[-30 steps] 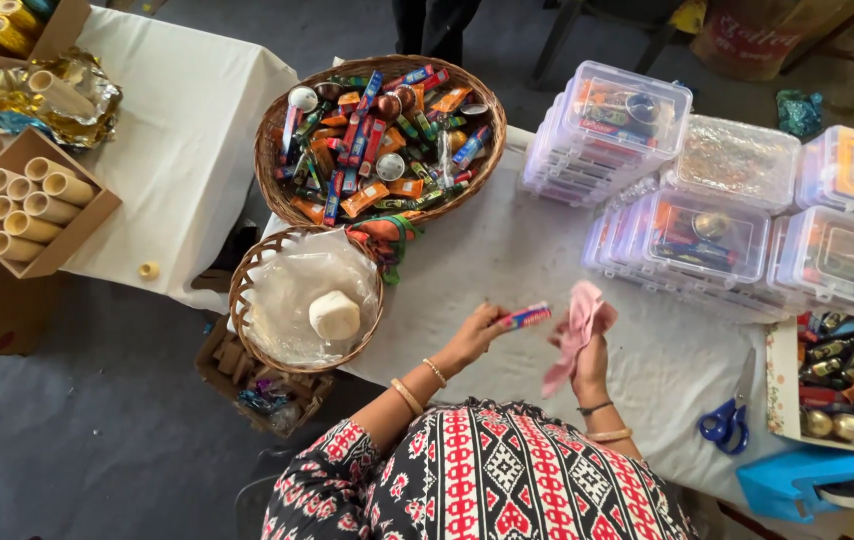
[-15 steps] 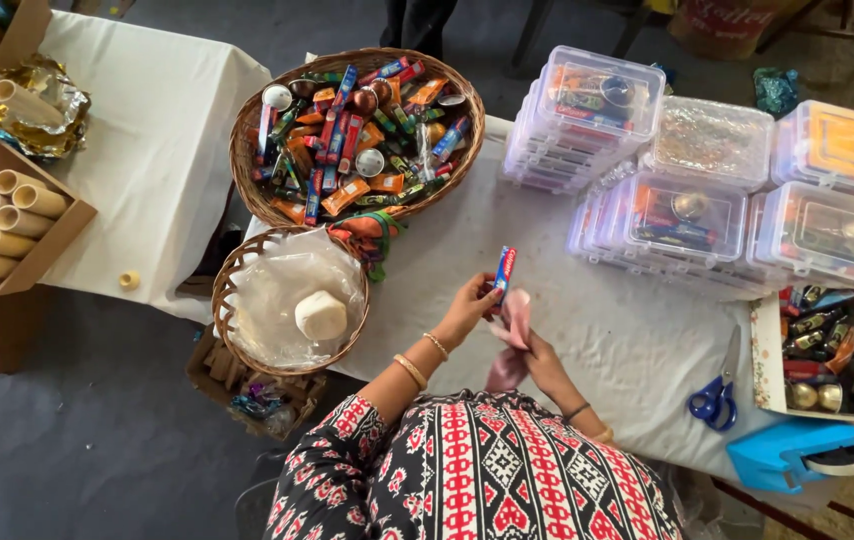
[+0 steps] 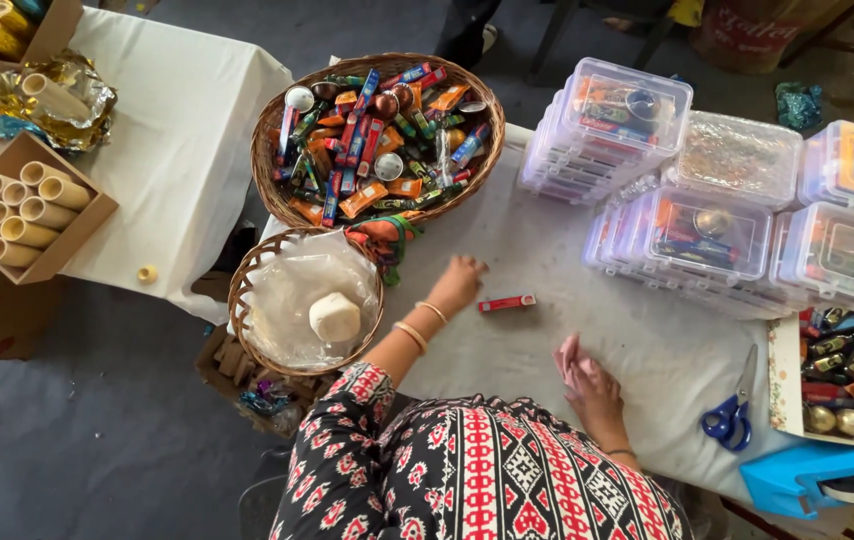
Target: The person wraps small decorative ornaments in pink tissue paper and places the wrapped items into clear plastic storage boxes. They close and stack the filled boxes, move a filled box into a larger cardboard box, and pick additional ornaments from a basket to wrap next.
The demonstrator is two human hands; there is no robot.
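**Red bar put down on the cloth**

White cloth (image 3: 647, 350) covers the table. Low in the frame, the right hand (image 3: 592, 385) grips a soft pink wrapper (image 3: 567, 355). The red bar (image 3: 507, 303), held up a moment ago, now lies flat at centre; the left hand (image 3: 457, 280) rests beside it, loose and empty. Farther up, a woven basket (image 3: 277, 120) holds glossy sweets.

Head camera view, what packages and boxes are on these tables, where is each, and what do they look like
Small red packet: flat on the white cloth, just right of the left hand.
Large wicker basket: top centre, round, heaped with colourful wrapped packets.
Clear lidded boxes: stacked at right, holding colourful items.
Cardboard box: left table, holding cream tubes.
Open box: right edge, small wrapped items.
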